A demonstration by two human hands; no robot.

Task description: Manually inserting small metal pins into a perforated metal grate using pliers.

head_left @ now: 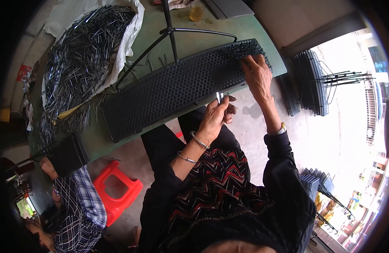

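Work sits at the right end of the black perforated panel

In the head view, the panel lies aslant on the green table, in front of the person. The right hand bends its fingers down onto the panel's right end; whether it pinches anything there cannot be told. The left hand, just off the panel's near edge, grips a few slim, pale-looking strips between thumb and fingers.

As for progress, small dark spiky bits crowd the panel's right end, while open holes run across the middle and left. Judging by that, only the right end seems to have been worked, and most of the panel seems left; how the bits sit in the holes is too fine to tell. Beyond the panel's left half, a large heap of dark strips lies in an opened white sack. A black metal stand rises at the panel's far edge. Off the panel's left end, a co-worker's hand is at a dark flat piece.
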